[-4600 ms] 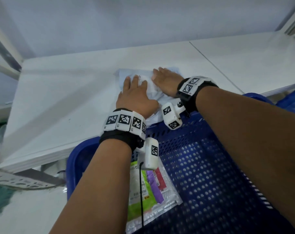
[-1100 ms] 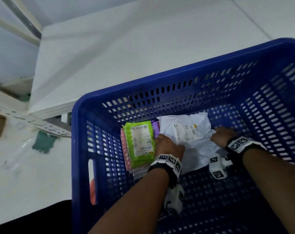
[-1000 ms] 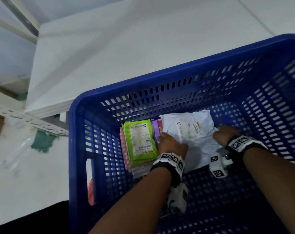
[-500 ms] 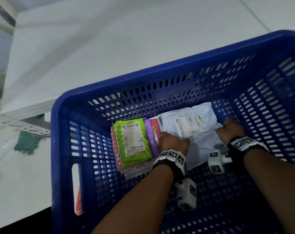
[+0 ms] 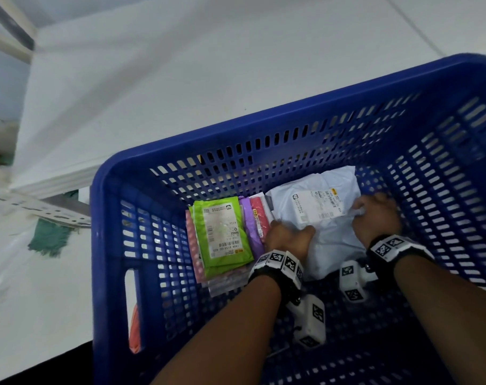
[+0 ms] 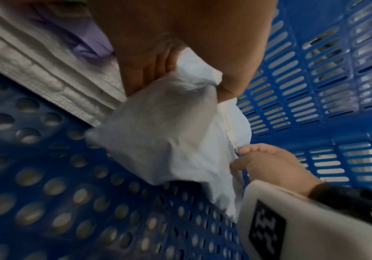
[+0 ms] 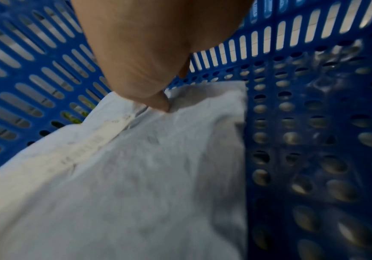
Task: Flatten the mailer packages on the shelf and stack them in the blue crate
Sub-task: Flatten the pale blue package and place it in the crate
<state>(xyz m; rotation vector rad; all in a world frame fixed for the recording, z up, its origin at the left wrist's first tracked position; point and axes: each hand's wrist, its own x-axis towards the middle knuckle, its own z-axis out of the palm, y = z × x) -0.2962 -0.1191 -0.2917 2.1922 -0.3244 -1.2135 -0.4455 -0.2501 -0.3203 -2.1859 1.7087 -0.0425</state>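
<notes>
A white mailer (image 5: 322, 215) with a shipping label lies inside the blue crate (image 5: 164, 159), beside a stack topped by a green mailer (image 5: 222, 234) with purple and pink ones under it. My left hand (image 5: 287, 236) grips the white mailer's left edge (image 6: 180, 84), thumb on top. My right hand (image 5: 375, 215) pinches its right edge (image 7: 164, 105). The left wrist view shows the white mailer (image 6: 169, 137) lifted a little off the crate floor, and the right hand (image 6: 267, 163) holding its far side.
The white shelf (image 5: 208, 65) lies beyond the crate's far wall. The crate's perforated floor (image 5: 347, 329) shows to the right of the stack and toward me. A metal shelf bracket (image 5: 42, 209) and green cloth (image 5: 50, 237) sit at the left.
Earlier both hands pressed the white mailer flat on the shelf. It is now inside the crate, held at both edges, and over the last second it has shifted slightly right and back.
</notes>
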